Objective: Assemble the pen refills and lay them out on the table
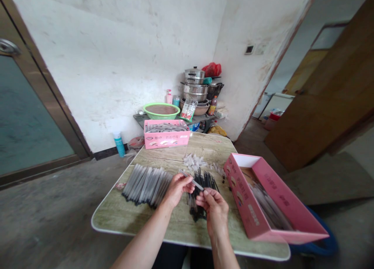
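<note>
My left hand point(177, 189) and my right hand point(214, 207) meet over the middle of the table point(172, 226). Between them they pinch a slim, translucent grey pen-like tube point(196, 183), left fingers along its upper part and right fingers at its lower end. Beneath my hands lies a heap of thin black rods point(209, 180), partly covered by them. Left of my left hand, many similar translucent tubes point(146, 183) with dark ends lie side by side. Small whitish translucent pieces point(193, 162) are piled just beyond the rods.
At right stands an open pink box point(248, 206) with translucent pieces inside. Another pink box point(166, 141), filled with tubes, sits at the table's far edge. Behind it are a green basin point(161, 115) and stacked steel pots point(195, 90) near the wall. A blue can point(119, 144) stands on the floor.
</note>
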`<act>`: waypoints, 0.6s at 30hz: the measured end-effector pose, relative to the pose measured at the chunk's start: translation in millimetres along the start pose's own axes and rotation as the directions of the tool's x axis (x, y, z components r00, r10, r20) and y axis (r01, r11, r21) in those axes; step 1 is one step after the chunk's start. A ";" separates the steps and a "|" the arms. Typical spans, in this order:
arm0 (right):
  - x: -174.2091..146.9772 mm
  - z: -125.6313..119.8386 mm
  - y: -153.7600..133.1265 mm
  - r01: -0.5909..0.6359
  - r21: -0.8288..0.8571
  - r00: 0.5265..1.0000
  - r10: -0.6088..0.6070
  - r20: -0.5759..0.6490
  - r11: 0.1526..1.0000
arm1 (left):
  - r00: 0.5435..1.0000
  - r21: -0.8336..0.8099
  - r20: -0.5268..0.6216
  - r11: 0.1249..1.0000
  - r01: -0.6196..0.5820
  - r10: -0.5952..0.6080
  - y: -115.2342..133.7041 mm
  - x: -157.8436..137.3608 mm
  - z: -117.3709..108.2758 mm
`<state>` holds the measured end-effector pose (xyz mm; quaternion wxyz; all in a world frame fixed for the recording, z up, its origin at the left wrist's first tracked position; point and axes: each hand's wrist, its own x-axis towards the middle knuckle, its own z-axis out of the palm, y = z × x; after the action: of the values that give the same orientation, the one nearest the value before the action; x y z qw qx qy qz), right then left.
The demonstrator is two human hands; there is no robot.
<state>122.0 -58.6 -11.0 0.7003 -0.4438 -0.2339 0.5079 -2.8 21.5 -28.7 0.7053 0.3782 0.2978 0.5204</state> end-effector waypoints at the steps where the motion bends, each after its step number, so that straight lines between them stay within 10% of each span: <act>1: 0.2 -0.8 0.8 -0.002 0.001 1.000 0.002 -0.003 1.000 | 1.000 0.002 0.000 1.000 -0.002 0.002 0.3 -0.1 0.1; 18: 4.0 -6.2 3.6 0.048 -0.331 0.995 -0.075 -0.071 0.942 | 0.998 0.061 0.059 0.998 -0.007 0.003 0.4 -1.6 1.0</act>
<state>126.5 -56.9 -17.6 0.6409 -0.5677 -0.2999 0.4207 -2.6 19.8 -27.8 0.7004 0.4155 0.2920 0.5015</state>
